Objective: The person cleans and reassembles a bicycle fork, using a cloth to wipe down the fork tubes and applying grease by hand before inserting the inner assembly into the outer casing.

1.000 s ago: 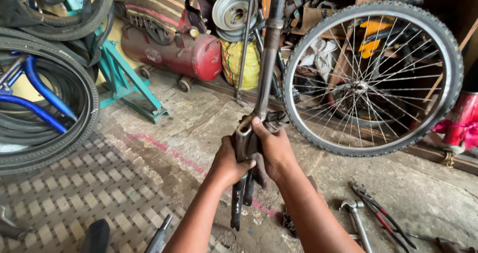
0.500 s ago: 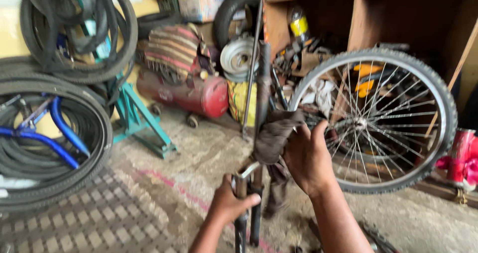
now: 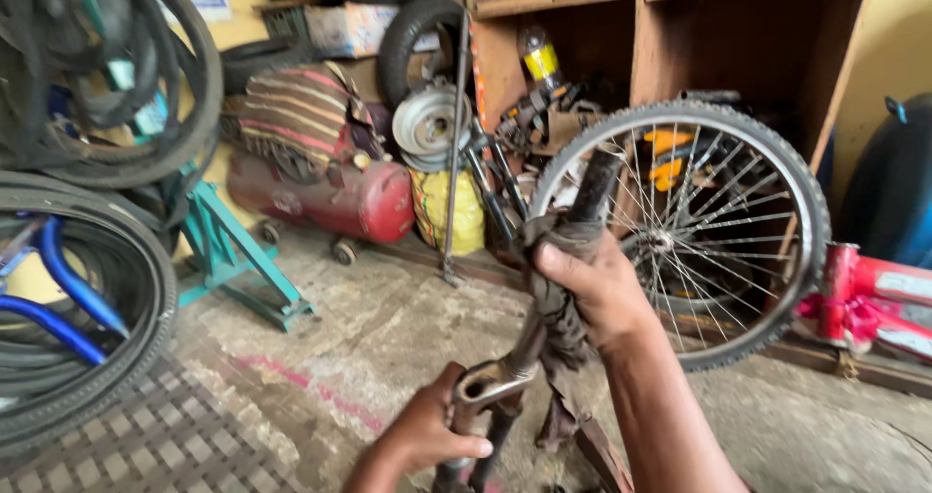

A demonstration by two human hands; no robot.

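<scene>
Hands (image 3: 582, 289) on rag-wrapped bicycle fork (image 3: 544, 328)

Rough concrete floor (image 3: 388, 347) underfoot, a wooden shelf unit (image 3: 670, 27) against the yellow wall (image 3: 888, 37). Left of the shelf sits a red tank (image 3: 330, 197); tyres (image 3: 107, 76) hang farther left, daylight even.

Tilted metal fork (image 3: 544, 338) — rag-wrapped (image 3: 563, 289)

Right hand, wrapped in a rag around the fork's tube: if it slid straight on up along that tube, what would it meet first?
The right hand would run up the bare dark tube to its end. Beyond that stands the spoked wheel, probably further back; depth is unclear.
</scene>
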